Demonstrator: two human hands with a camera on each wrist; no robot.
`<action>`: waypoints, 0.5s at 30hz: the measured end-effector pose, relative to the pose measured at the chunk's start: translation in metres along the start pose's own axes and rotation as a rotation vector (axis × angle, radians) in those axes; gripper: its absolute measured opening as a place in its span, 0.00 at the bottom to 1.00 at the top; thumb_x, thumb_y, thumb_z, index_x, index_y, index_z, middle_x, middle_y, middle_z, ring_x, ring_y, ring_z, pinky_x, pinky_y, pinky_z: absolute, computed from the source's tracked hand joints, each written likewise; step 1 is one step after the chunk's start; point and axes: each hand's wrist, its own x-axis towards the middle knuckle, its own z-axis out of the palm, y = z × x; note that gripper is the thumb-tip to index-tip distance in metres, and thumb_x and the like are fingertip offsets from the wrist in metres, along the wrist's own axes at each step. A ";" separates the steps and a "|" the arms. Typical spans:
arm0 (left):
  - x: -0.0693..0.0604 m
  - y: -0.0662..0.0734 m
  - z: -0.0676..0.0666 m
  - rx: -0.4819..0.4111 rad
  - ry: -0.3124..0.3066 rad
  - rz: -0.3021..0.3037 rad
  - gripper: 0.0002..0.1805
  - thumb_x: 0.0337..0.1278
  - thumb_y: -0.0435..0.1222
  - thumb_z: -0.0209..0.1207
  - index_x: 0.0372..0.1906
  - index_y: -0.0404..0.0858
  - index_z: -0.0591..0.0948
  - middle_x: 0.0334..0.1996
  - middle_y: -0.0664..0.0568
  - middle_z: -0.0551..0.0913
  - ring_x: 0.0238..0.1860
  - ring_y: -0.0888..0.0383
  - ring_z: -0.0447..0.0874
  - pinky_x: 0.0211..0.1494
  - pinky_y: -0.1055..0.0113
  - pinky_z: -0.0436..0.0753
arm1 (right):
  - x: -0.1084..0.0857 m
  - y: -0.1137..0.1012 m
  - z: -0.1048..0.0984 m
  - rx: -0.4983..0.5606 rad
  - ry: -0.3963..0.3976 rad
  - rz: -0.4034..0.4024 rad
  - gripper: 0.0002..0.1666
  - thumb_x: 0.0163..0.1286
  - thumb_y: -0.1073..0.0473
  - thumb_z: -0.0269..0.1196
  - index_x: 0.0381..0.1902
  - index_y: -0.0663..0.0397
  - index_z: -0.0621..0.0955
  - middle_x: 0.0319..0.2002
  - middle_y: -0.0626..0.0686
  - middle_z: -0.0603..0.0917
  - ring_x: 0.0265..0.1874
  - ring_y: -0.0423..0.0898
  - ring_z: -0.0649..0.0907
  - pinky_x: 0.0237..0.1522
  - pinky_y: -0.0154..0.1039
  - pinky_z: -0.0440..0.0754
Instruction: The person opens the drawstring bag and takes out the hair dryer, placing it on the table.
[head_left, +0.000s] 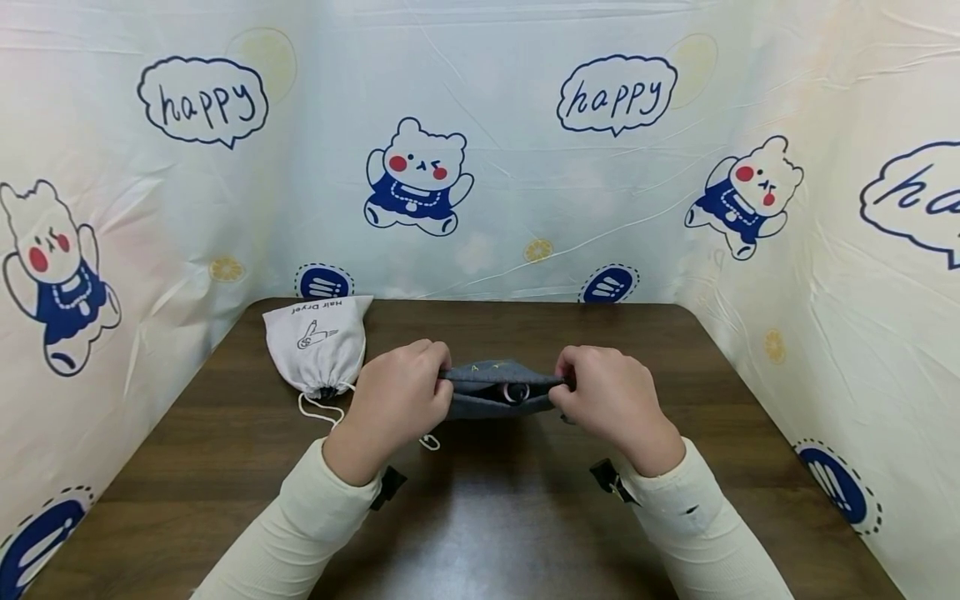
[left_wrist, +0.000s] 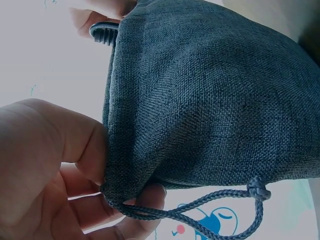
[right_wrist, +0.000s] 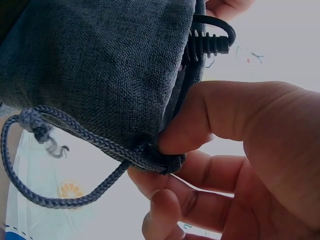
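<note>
A dark grey drawstring pouch (head_left: 487,407) is held up over the table, its mouth stretched between both hands. My left hand (head_left: 397,400) pinches one corner of the mouth. The opposite corner is pinched by my right hand (head_left: 611,396). Grey braided cord loops (left_wrist: 220,195) hang knotted from the left corner, and a similar cord (right_wrist: 65,202) hangs from the right. Between the parted edges pokes a black cable with a ribbed sleeve (right_wrist: 207,45). Whatever else lies inside the pouch is hidden.
A white drawstring bag (head_left: 318,346) printed "Hair Dryer" lies at the back left of the brown wooden table (head_left: 487,517), its white cord trailing near my left wrist. Patterned cloth (head_left: 510,208) with cartoon bears hangs behind and at both sides.
</note>
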 end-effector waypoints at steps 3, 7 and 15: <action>0.000 0.001 0.001 0.002 -0.003 0.007 0.03 0.53 0.32 0.60 0.30 0.43 0.81 0.24 0.58 0.77 0.21 0.61 0.69 0.24 0.65 0.71 | 0.000 0.000 0.000 0.002 -0.025 0.006 0.04 0.62 0.53 0.67 0.28 0.40 0.81 0.23 0.41 0.79 0.19 0.43 0.75 0.18 0.41 0.70; -0.001 0.001 0.003 0.010 -0.007 0.013 0.03 0.52 0.31 0.60 0.31 0.43 0.82 0.24 0.58 0.77 0.21 0.61 0.69 0.24 0.65 0.71 | 0.000 0.001 0.001 0.009 -0.066 0.017 0.04 0.62 0.52 0.67 0.29 0.40 0.81 0.23 0.41 0.79 0.19 0.43 0.75 0.18 0.42 0.71; -0.001 0.001 0.007 0.027 -0.030 0.014 0.03 0.52 0.32 0.60 0.30 0.44 0.81 0.24 0.59 0.76 0.20 0.61 0.68 0.22 0.65 0.68 | 0.000 0.002 0.001 -0.009 -0.087 0.018 0.04 0.61 0.52 0.66 0.27 0.40 0.81 0.21 0.41 0.79 0.19 0.43 0.75 0.18 0.42 0.70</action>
